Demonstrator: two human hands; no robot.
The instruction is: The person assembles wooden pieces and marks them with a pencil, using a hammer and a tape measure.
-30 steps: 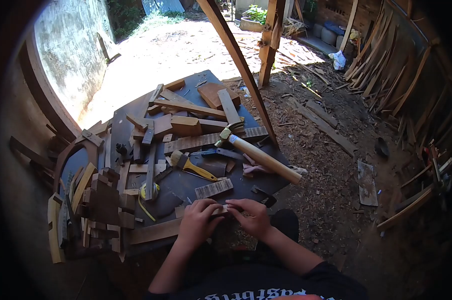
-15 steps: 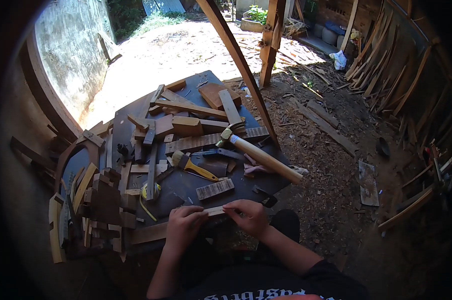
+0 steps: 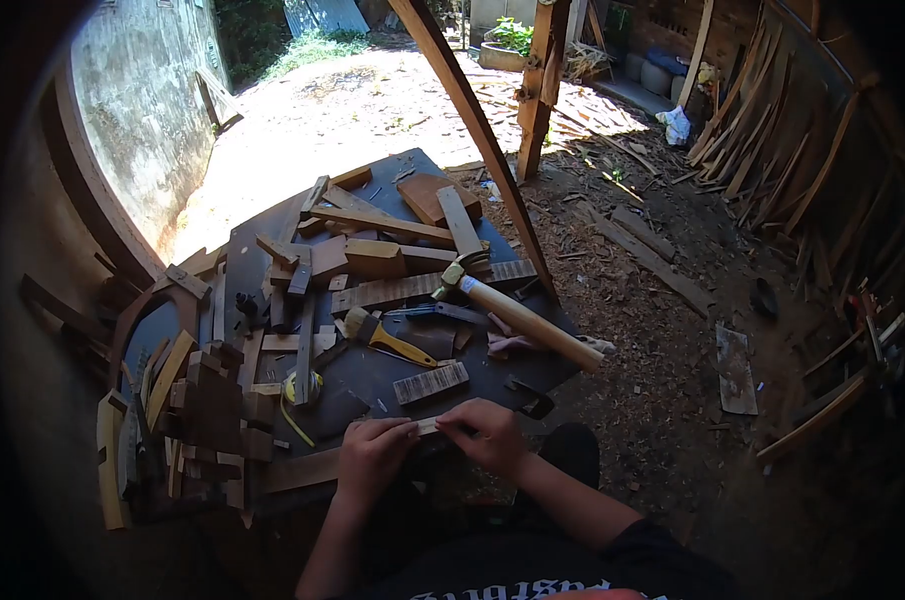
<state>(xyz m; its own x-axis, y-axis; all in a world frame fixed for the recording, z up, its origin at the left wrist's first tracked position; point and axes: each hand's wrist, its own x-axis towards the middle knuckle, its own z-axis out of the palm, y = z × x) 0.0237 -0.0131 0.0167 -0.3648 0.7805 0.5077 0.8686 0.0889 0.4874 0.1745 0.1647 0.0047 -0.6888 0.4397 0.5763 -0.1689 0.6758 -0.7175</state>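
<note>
Between my two hands is a small pale strip of wood, held level at the near edge of the dark table. My left hand pinches its left end. At the other end, the thumb and fingers of my right hand are closed on it, covering that end. Just beyond my hands lies a short ridged wood block. Farther off are a brush with a yellow handle and a hammer with a pale wooden handle. A yellow tape measure sits to the left of the brush.
Wood offcuts are piled across the dark table. More blocks stack up at its left side. A slanted wooden post rises by the right edge. Long strips lean on the right wall, and chips cover the ground.
My right hand has shifted slightly left, toward my left hand, so less of the wood strip shows between them. The things on the table stay in place.
</note>
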